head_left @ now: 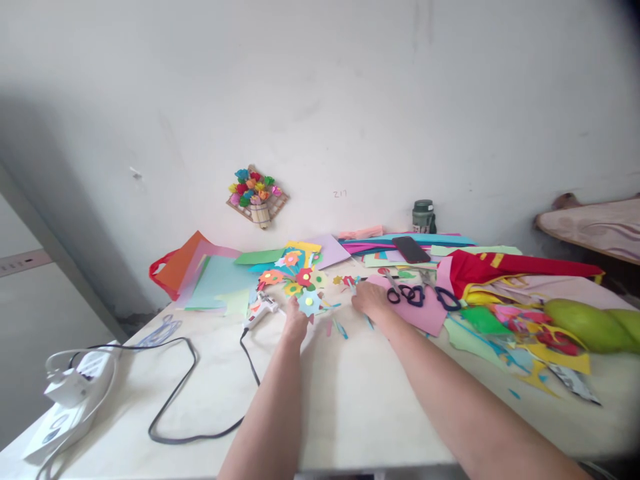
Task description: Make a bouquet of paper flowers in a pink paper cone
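Observation:
My left hand (296,323) is closed at the edge of a light blue paper flower (311,304) with a yellow centre. Several more paper flowers lie in a cluster just beyond it, among them a red one (303,277) and an orange one (271,277). A white hot glue gun (261,309) rests to the left of this hand. My right hand (371,299) is down on the table with its fingers curled together beside small paper pieces (345,281). What its fingertips hold, if anything, is too small to make out.
Scissors (411,295) lie on pink paper (434,317) right of my right hand. Coloured sheets (220,283), a phone (411,250), a flask (423,216) and paper scraps (537,333) are around. A black cord (193,363) loops from a power strip (75,393) at left.

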